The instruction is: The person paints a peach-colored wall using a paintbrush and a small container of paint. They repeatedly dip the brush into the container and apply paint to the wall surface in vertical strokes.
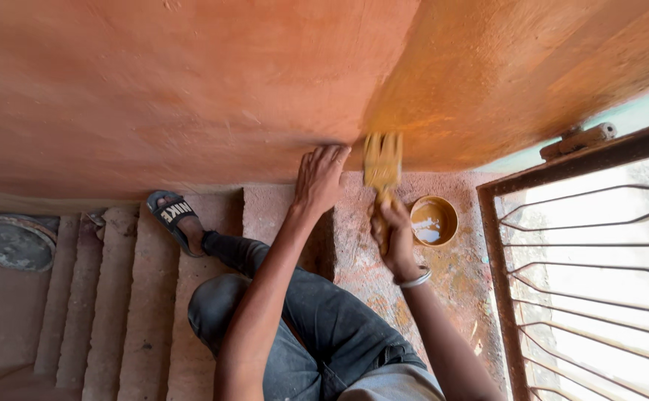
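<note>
Paintbrush (382, 165) bristles, loaded with ochre-yellow paint and blurred, press against the base of the orange plastered wall (190, 82), where a yellower, freshly coated patch (503, 74) spreads to the right. The right hand (393, 236) is clenched round the brush handle, a metal bangle (412, 280) on its wrist. The left hand (318, 178) grasps nothing; its fingers lie spread and flat against the wall's lower edge, just left of the brush. A round paint tin (433, 220), its inside smeared with the same yellow, stands on the speckled landing (443, 282) just right of the right hand. Further right is a rusty barred metal gate (584, 267) with a bolt (578, 141) at its top. The person wears dark jeans (324, 327) and a black slide sandal (173, 215) with white lettering on its strap, the foot resting on concrete steps (116, 297). A round grey lid (12, 243) lies at the far left.
</note>
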